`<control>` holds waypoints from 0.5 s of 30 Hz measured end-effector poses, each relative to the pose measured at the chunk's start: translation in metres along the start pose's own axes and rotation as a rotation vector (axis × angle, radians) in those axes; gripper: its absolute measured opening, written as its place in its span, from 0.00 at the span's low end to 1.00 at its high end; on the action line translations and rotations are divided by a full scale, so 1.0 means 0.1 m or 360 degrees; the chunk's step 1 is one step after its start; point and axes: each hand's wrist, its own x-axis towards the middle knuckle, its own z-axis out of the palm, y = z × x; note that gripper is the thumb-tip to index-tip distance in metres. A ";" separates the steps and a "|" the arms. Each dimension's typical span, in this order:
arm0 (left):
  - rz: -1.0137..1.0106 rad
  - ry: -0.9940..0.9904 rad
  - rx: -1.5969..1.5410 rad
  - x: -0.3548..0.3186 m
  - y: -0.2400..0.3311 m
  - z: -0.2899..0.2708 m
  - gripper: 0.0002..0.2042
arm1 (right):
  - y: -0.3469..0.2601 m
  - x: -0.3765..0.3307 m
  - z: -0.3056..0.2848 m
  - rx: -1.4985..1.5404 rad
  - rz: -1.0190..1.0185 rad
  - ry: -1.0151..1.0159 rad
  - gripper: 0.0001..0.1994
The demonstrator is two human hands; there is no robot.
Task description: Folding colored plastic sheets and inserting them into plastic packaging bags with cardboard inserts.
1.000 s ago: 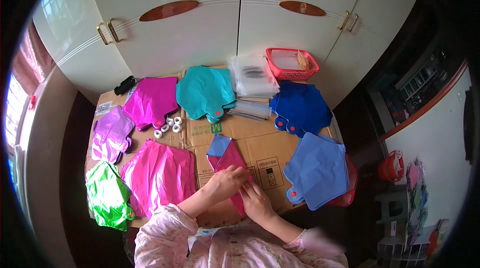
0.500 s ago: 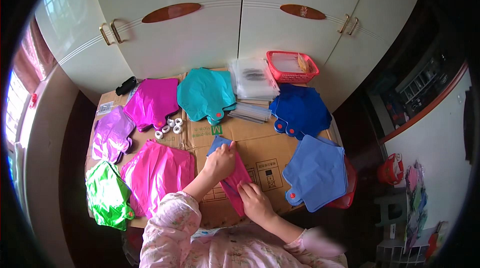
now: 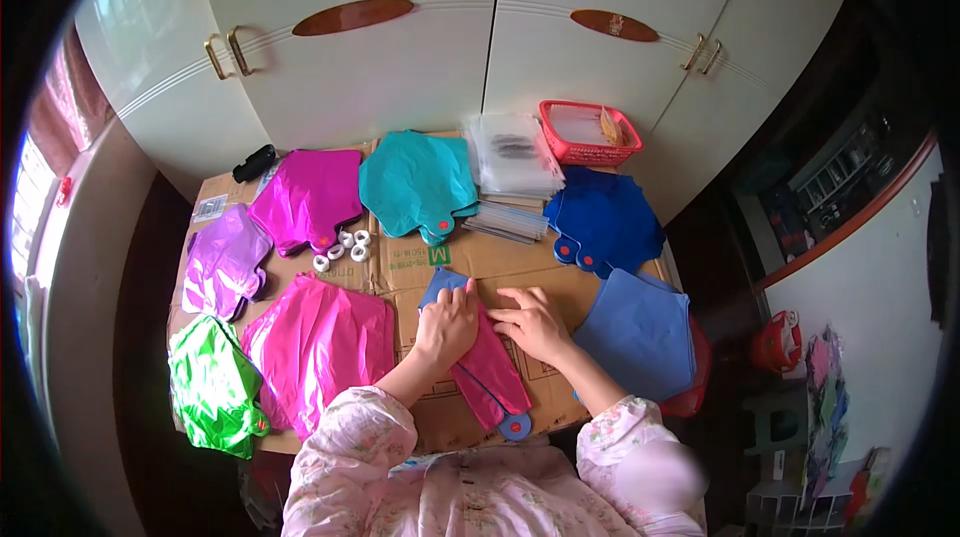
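A folded stack of flat foil balloons, pink [image 3: 492, 377] over light blue [image 3: 441, 287], lies on the cardboard-covered table [image 3: 530, 259] in front of me. My left hand [image 3: 447, 325] presses flat on its upper part, fingers together. My right hand [image 3: 533, 321] rests palm down beside it on the right, fingers spread and touching the pink edge. A blue round valve tab [image 3: 516, 426] sticks out at the near end.
Piles of flat foil balloons surround me: green [image 3: 212, 387], pink [image 3: 318, 342], purple [image 3: 224, 262], magenta [image 3: 308, 197], teal [image 3: 417, 182], dark blue [image 3: 605, 219], light blue [image 3: 640, 332]. White tape rolls [image 3: 342, 248], clear bags [image 3: 512, 154], a red basket [image 3: 588, 132], white cupboard doors behind.
Both hands slid away from me along the folded balloon, from its near end to its far end. The left hand went first, then the right followed.
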 end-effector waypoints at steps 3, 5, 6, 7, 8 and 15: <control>-0.0012 0.0033 -0.0011 0.00 0.01 -0.01 0.24 | -0.02 -0.02 0.01 -0.0045 0.0028 -0.0093 0.15; 0.0004 0.0053 -0.0006 0.01 0.01 -0.01 0.24 | -0.06 -0.03 -0.09 -0.0124 0.0092 -0.0236 0.17; 0.0021 0.0071 0.0009 0.01 0.00 0.00 0.24 | -0.11 -0.04 -0.15 -0.0153 0.0123 -0.0307 0.18; 0.0040 0.0090 0.0023 0.01 -0.01 0.01 0.24 | -0.14 -0.06 -0.18 -0.0178 0.0130 -0.0383 0.20; 0.0034 0.0083 0.0024 0.00 -0.02 0.02 0.24 | -0.17 -0.09 -0.21 -0.0204 0.0137 -0.0459 0.23; 0.0016 0.0165 0.0042 0.01 0.00 0.00 0.22 | -0.34 -0.32 -0.46 -0.0344 0.0179 -0.0821 0.38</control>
